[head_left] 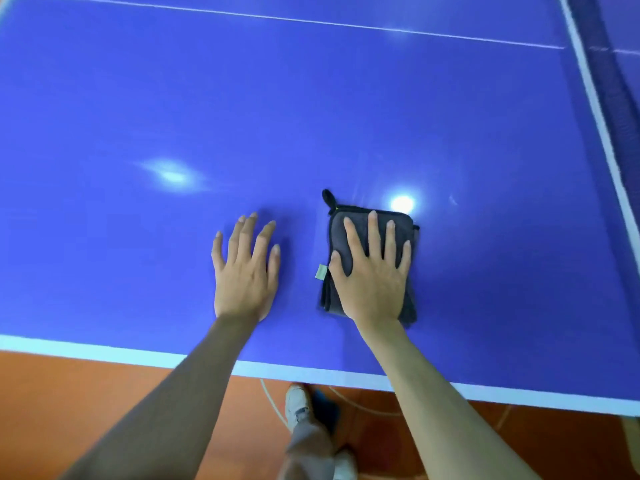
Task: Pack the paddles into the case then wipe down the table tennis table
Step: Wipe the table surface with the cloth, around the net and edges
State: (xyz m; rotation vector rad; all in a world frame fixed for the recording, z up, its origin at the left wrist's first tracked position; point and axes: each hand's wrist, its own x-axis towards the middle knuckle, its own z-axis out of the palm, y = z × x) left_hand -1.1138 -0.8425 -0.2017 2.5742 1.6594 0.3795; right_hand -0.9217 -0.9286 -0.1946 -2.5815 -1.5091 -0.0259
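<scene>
**Grey cloth under right hand, near edge of table**

Head view. Blue playing surface of the table tennis table (pixel 311 116), glossy, with two bright light reflections. A white border line runs along its near edge; a thin white line crosses the far part of the surface. The net (pixel 609 81) stands along the table's right side.

A folded dark grey cloth (pixel 337 237) lies flat on the surface, close to the near edge and right of centre. It has a black hanging loop at its far left corner and a small pale green tag on its left side.

The right hand (pixel 372 278) lies flat on the cloth, fingers straight and spread, palm pressing down. The left hand (pixel 246 275) lies flat on the bare surface just beside the cloth, fingers straight, slightly spread, holding nothing.

Below the near edge: orange floor (pixel 86 403), a white shoe (pixel 298 403), a grey trouser leg.
</scene>
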